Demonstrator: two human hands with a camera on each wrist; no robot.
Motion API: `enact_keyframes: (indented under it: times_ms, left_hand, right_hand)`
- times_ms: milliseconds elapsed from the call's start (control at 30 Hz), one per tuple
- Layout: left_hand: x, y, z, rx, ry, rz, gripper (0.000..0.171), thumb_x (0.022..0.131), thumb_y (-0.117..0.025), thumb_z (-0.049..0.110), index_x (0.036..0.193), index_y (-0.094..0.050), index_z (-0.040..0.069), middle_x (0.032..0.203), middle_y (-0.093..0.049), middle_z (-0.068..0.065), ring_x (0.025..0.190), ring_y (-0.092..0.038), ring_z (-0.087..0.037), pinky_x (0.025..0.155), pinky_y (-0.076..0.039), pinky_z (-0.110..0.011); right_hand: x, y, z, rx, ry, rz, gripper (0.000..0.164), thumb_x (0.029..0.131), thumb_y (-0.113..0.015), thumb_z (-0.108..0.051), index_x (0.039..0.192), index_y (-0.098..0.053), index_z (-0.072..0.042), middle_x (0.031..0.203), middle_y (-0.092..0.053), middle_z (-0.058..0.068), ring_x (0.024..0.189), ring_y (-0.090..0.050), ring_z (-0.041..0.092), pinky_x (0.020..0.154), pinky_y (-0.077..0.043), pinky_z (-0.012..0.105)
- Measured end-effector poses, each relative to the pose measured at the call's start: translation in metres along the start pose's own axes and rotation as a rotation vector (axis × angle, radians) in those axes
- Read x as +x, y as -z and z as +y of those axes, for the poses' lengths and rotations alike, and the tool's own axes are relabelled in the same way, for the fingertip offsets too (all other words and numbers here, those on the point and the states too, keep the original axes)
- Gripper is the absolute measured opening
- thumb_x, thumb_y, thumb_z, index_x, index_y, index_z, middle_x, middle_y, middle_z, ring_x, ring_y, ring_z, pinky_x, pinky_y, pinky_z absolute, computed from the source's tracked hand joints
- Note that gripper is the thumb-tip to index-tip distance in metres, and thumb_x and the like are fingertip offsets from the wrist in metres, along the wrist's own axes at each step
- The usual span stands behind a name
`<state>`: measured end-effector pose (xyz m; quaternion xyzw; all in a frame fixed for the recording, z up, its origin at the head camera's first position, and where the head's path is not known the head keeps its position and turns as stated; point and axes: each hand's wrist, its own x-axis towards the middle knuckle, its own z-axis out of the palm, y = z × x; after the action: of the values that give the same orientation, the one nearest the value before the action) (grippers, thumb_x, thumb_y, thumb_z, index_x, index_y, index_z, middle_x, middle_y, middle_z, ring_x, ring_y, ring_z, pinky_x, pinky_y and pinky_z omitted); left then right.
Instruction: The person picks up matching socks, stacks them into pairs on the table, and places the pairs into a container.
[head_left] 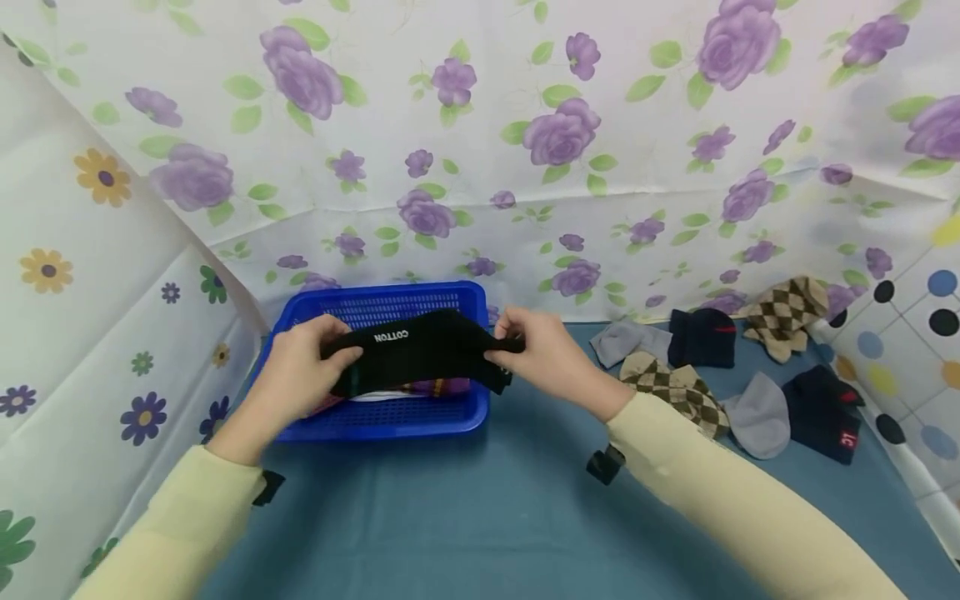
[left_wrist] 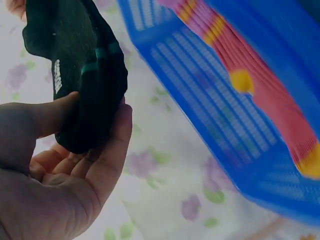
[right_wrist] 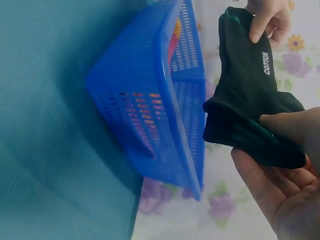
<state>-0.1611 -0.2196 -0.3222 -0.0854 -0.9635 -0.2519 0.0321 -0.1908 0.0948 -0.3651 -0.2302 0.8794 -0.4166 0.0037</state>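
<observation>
A black sock (head_left: 423, 354) with white "COTTON" lettering is stretched sideways over the blue basket (head_left: 382, 432). My left hand (head_left: 303, 358) pinches its left end between thumb and fingers. At the other end, my right hand (head_left: 551, 354) grips the fabric, thumb on top. The right wrist view shows the black sock (right_wrist: 245, 80) as a layered piece, folded over near the right hand. Green stripes show on the sock (left_wrist: 90, 75) in the left wrist view. Inside the basket lies a pink and yellow sock (left_wrist: 265, 85), partly hidden from the head view by the black fabric.
To the right lie pairs of socks: grey ones (head_left: 761, 417), navy ones (head_left: 821, 412) and brown checkered ones (head_left: 671, 392). The table has a blue-green cloth (head_left: 450, 517). Floral sheets (head_left: 480, 167) rise behind the basket and at both sides.
</observation>
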Motion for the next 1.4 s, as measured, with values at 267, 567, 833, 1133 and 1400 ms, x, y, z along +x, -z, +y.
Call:
enact_keyframes:
  times_ms: [267, 567, 833, 1133, 1400]
  left_hand:
    - [0.018, 0.015, -0.037, 0.056, 0.059, -0.089, 0.027, 0.090, -0.062, 0.028, 0.106, -0.060, 0.006, 0.096, -0.064, -0.014, 0.073, -0.058, -0.024, 0.065, -0.048, -0.037]
    - [0.042, 0.002, -0.078, 0.051, 0.191, -0.280, 0.044, 0.090, -0.062, 0.029, 0.119, -0.055, -0.003, 0.118, -0.057, -0.026, 0.102, -0.056, -0.036, 0.077, -0.050, -0.042]
    - [0.055, -0.006, -0.084, 0.072, 0.234, -0.390, 0.036, 0.088, -0.065, 0.027, 0.110, -0.061, 0.000, 0.100, -0.059, -0.017, 0.066, -0.053, -0.020, 0.055, -0.046, -0.029]
    - [0.069, -0.007, -0.093, 0.063, 0.307, -0.478, 0.025, 0.088, -0.064, 0.019, 0.103, -0.059, 0.000, 0.100, -0.055, -0.014, 0.081, -0.056, -0.024, 0.057, -0.055, -0.036]
    - [0.070, -0.005, -0.109, 0.048, 0.354, -0.539, 0.026, 0.090, -0.060, 0.015, 0.106, -0.053, -0.004, 0.111, -0.051, -0.022, 0.084, -0.056, -0.026, 0.061, -0.056, -0.039]
  right_hand:
    - [0.039, -0.028, -0.004, 0.065, -0.041, -0.091, 0.019, 0.084, -0.070, -0.024, 0.098, -0.058, -0.019, 0.094, -0.062, -0.005, 0.077, -0.059, 0.010, 0.069, -0.050, 0.029]
    - [0.067, -0.056, -0.001, 0.020, -0.093, -0.174, 0.021, 0.085, -0.069, -0.022, 0.104, -0.063, -0.018, 0.102, -0.064, -0.006, 0.088, -0.060, 0.009, 0.088, -0.049, 0.034]
    - [0.077, -0.070, 0.013, -0.010, -0.122, -0.208, 0.020, 0.084, -0.070, -0.021, 0.103, -0.067, -0.016, 0.102, -0.068, -0.004, 0.094, -0.063, 0.011, 0.095, -0.047, 0.038]
    - [0.090, -0.079, 0.006, -0.221, -0.072, -0.329, 0.030, 0.087, -0.065, -0.020, 0.116, -0.064, -0.012, 0.118, -0.064, 0.004, 0.104, -0.062, 0.017, 0.089, -0.051, 0.035]
    - [0.104, -0.085, 0.000, -0.368, -0.015, -0.408, 0.034, 0.089, -0.063, -0.017, 0.121, -0.061, -0.007, 0.122, -0.063, 0.008, 0.109, -0.061, 0.020, 0.090, -0.051, 0.032]
